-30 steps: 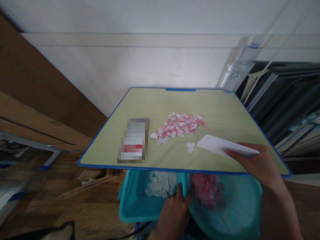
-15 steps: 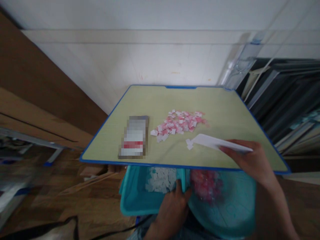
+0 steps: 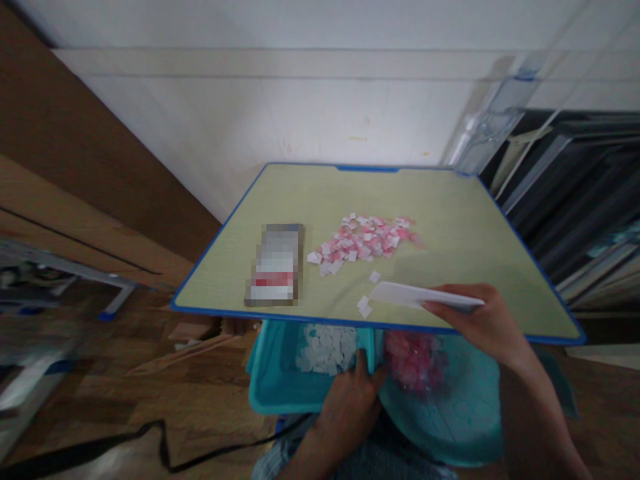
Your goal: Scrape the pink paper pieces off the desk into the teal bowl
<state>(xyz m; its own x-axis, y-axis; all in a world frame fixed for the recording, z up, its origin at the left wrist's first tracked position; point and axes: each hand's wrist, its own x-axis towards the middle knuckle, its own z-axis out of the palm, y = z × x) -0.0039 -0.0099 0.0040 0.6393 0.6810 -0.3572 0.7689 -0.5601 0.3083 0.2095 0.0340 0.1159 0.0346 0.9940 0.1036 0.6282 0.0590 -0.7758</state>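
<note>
My right hand (image 3: 483, 320) pinches a flat white card (image 3: 415, 295), thumb below and fingers above. The card's far end tilts down to the yellow-green tabletop (image 3: 440, 200), close to a few loose white paper squares (image 3: 365, 307). Behind them lies a heap of pink and white paper pieces (image 3: 367, 239). Below the table's front edge, my left hand (image 3: 354, 397) grips the rim of a teal rectangular basin (image 3: 280, 399), which holds many white paper pieces (image 3: 327, 348). That hand is also against the round teal basin (image 3: 455, 433), where a clear bag of pink pieces (image 3: 416, 361) lies.
A phone (image 3: 275, 265), its screen blurred, lies on the table's left side. A clear plastic bottle (image 3: 493, 127) stands at the back right corner. Dark panels (image 3: 585, 167) lean at right. A black strap (image 3: 165, 447) crosses the lower left.
My right hand has drawn the card left and nearer the front edge, and the loose white squares have shifted with it. My left hand stays on the basin rim. The view has shifted slightly.
</note>
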